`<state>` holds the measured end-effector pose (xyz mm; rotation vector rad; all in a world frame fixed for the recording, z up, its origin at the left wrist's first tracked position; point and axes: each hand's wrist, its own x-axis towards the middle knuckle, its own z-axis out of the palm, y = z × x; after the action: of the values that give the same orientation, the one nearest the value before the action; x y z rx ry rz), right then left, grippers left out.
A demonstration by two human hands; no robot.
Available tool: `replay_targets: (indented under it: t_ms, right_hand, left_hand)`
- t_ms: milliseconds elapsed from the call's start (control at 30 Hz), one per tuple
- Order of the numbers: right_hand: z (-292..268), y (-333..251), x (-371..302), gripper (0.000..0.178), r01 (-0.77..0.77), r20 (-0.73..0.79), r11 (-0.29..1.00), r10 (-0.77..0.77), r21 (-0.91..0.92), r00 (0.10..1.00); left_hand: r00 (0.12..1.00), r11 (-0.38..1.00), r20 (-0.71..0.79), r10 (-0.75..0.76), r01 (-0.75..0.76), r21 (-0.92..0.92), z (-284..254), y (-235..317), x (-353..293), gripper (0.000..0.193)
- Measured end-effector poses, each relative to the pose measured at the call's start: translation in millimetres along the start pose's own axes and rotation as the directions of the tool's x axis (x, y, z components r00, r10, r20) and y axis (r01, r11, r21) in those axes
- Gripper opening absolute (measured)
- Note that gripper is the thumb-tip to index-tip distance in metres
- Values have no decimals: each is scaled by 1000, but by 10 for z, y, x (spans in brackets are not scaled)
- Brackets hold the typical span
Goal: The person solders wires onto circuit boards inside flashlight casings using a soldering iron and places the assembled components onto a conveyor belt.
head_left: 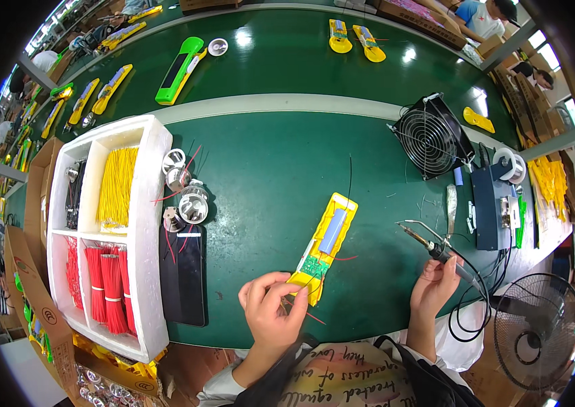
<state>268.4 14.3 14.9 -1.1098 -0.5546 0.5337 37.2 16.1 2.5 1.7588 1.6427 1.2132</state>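
A yellow plastic housing (310, 286) lies tilted on the green bench in front of me, carrying a blue battery cell (332, 230) and a small green circuit board (314, 266). Thin black and red wires stick out of it. At its near end, my left hand (272, 308) is closed in a pinch; a red wire end shows beside the fingers, but what lies between the fingertips is hidden. To the right, my right hand (435, 285) grips a soldering iron (441, 253), its tip pointing up and left, apart from the housing. A thin curved metal tube runs alongside the tip.
Left stands a white foam box (155, 271) of yellow, red and black wires, beside silver reflectors (194, 205) and a black panel (183, 275). A square black fan (430, 136), a dark box-shaped unit (491, 207) and a solder spool (510, 165) stand right. More housings (112, 89) lie beyond.
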Motion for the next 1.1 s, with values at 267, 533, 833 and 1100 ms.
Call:
replay_targets:
  t_ms: [267,533,833,1100]
  right_hand:
    - [-202,20,81,18,-247,61,893,242,375,968]
    - [-944,-941,168,11,310,-295,941,-337,-137,894]
    - [-1993,-2400,-129,16,405,-219,676,-641,-616,736]
    - [-1521,-1018,94,13,310,-300,940,-338,-141,892]
  left_hand:
    - [999,999,32,-26,27,-36,-6,33,-1,13]
    - [1000,1000,24,0,0,0,-1,46,-11,11]
    - [991,987,55,-118,123,-98,0,64,-71,9]
    - [1000,998,7,8,-7,-69,28,57,-60,8]
